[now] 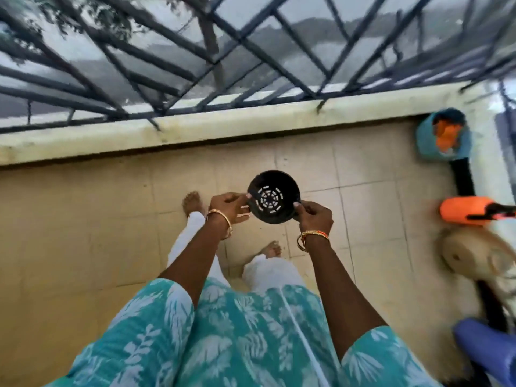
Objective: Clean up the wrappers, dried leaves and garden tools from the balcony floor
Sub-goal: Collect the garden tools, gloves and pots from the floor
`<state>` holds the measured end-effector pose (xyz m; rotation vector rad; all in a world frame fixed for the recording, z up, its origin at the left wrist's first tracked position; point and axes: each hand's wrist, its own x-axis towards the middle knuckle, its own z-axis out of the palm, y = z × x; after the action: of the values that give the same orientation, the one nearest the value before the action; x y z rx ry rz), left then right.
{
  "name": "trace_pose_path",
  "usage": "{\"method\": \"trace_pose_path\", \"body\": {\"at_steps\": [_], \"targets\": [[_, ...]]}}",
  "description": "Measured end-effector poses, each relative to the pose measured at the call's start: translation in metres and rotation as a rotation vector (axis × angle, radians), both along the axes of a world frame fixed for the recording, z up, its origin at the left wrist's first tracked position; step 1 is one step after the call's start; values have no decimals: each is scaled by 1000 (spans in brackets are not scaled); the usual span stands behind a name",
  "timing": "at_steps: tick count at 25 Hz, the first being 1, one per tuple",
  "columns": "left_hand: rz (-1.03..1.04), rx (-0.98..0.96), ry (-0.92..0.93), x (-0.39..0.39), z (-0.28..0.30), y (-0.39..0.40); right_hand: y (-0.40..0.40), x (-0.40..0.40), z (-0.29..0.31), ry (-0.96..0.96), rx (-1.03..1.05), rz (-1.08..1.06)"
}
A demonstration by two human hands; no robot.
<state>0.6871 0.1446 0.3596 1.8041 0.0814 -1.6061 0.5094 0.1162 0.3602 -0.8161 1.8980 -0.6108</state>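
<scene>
A small black plastic plant pot (273,196) with slotted drain holes in its base hangs in the air above the tiled balcony floor (97,208). It looks empty. My left hand (230,208) pinches its left rim and my right hand (314,216) pinches its right rim. Both wrists wear bangles. No wrappers or dried leaves show on the floor in view.
A low parapet wall (195,127) with a dark metal grille (251,51) runs across the far side. Along the right wall stand a teal pot (444,135) with orange contents, an orange tool (466,209), a beige pot (469,255) and a blue container (485,344). My bare feet stand on the tiles.
</scene>
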Motion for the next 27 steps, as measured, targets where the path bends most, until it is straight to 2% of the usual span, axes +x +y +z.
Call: {"method": "trace_pose_path", "body": {"at_steps": [6,11,16,20,27], "targets": [[-246,-82,-36,-142,31,-33,19,-126,29,26,-26,-397],[-416,-62,-75,-229,26,-93,-23,-212,23,51,26,-594],[-490,-35,-51,-315,9,-179,-94,-288,3,105,65,-668],[-598,-5,-105,-366,-10,-256,-162,-339,-24,64,101,-692],[-629,21,-203,-444,-101,-368,-286,-425,-102,40,115,-647]]}}
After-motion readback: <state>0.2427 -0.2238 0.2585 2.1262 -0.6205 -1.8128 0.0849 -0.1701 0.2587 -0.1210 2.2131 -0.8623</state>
